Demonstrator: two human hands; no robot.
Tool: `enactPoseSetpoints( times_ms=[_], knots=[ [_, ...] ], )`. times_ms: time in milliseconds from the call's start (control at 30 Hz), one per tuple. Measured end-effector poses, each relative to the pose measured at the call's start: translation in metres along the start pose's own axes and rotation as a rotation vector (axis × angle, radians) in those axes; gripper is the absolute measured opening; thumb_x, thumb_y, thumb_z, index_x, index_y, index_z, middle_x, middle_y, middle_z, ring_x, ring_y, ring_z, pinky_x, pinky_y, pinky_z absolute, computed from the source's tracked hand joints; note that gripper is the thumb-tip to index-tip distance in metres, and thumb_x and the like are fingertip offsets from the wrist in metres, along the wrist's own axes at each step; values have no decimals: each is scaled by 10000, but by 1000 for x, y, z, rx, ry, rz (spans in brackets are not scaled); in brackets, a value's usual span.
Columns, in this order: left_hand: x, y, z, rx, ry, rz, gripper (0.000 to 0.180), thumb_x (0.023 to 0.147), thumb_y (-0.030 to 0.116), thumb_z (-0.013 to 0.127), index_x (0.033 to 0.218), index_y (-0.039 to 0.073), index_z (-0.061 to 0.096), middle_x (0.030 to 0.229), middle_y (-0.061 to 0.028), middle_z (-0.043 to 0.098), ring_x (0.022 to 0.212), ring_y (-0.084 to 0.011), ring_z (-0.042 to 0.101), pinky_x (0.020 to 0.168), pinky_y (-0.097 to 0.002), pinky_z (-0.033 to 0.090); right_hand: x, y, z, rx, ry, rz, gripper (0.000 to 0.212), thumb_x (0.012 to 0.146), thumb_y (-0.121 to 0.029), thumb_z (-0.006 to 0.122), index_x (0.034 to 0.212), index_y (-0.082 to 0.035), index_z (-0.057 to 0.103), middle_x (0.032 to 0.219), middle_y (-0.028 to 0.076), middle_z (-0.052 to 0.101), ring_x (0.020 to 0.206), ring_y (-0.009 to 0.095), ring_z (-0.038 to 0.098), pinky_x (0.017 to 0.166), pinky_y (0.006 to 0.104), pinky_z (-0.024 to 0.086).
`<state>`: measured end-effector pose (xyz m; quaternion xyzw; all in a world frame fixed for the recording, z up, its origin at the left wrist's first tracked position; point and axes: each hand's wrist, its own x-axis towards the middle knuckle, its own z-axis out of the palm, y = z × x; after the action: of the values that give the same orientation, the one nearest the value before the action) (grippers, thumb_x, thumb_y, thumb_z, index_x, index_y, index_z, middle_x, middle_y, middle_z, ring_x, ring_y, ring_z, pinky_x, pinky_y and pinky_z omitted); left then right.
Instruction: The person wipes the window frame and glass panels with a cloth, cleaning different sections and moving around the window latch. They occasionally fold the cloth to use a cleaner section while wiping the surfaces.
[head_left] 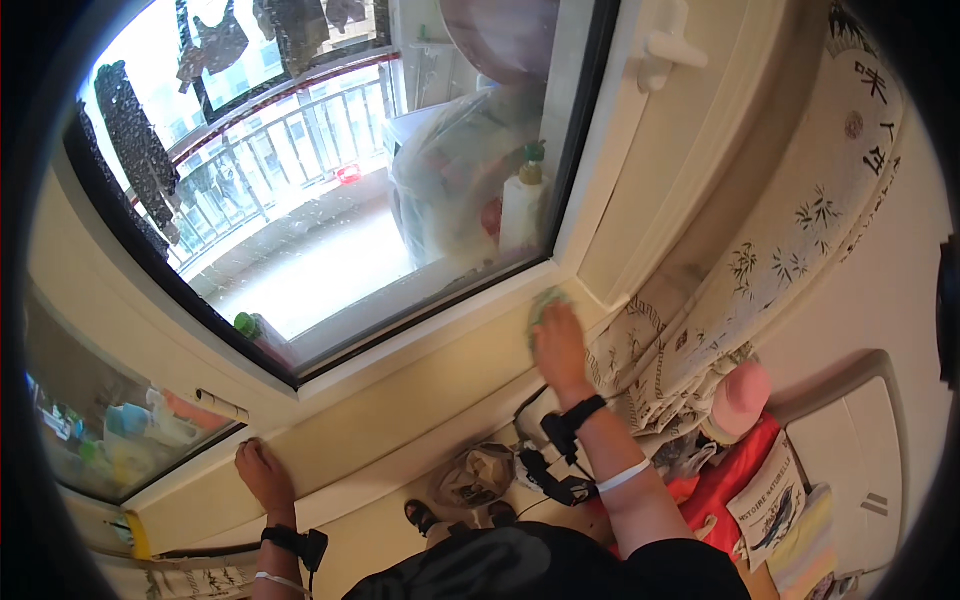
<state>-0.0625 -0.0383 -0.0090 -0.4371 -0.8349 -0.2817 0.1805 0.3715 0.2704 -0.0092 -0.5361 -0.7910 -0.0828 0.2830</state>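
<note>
Green cloth: 1, in right hand | black wristbands: 2

High on your right, a cream fabric curtain printed with dark bamboo leaves bears large black East Asian characters, tilted, with a small round brownish emblem beside them. Lower on your right, a white cloth piece carries a slanting line of dark Latin capitals above a dark drawing.

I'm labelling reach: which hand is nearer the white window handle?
Right. The right hand is below the white window handle; the left hand is farther off, lower left.
</note>
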Motion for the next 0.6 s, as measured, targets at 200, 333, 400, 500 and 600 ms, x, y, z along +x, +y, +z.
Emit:
enactPoseSetpoints(
  times_ms=[200, 333, 400, 500, 600],
  knots=[
    [1, 4, -4, 46, -7, 4, 172, 865, 51, 498, 1019, -20, 532, 1076, -195, 545, 1029, -382, 495, 900, -454, 394, -42, -113, -33, 556, -166, -377, 489, 847, -284, 586, 1216, 33, 531, 1273, 237, 520, 1236, 376, 452, 1082, 468, 303],
    [-1, 1, -8, 62, -10, -11, 166, 869, 55, 502, 1016, -17, 533, 1070, -193, 545, 1022, -380, 496, 896, -454, 395, -19, -49, -14, 405, -138, -157, 430, 838, -259, 557, 1156, 30, 562, 1239, 205, 549, 1203, 348, 474, 1055, 469, 317],
    [1, 7, -3, 47, -16, 3, 166, 872, 54, 501, 1018, -17, 533, 1072, -193, 545, 1024, -380, 495, 897, -452, 395, 2, 23, -1, 89, -120, -48, 415, 820, -170, 547, 1152, 80, 551, 1239, 211, 548, 1161, 370, 482, 1018, 447, 350],
    [1, 5, -4, 46, -25, -4, 164, 876, 53, 499, 1020, -18, 532, 1075, -194, 544, 1028, -380, 495, 900, -451, 395, 15, 45, -10, 11, 101, -13, 401, 802, -112, 543, 1147, 91, 538, 1210, 230, 551, 1148, 400, 490, 1007, 450, 377],
    [0, 5, -5, 53, -29, -14, 162, 883, 55, 496, 1022, -20, 529, 1074, -196, 543, 1028, -382, 495, 900, -451, 396, 11, 8, -3, 231, -85, 92, 371, 831, -64, 475, 1170, 76, 528, 1210, 247, 543, 1170, 395, 492, 1051, 448, 357]
  ],
)
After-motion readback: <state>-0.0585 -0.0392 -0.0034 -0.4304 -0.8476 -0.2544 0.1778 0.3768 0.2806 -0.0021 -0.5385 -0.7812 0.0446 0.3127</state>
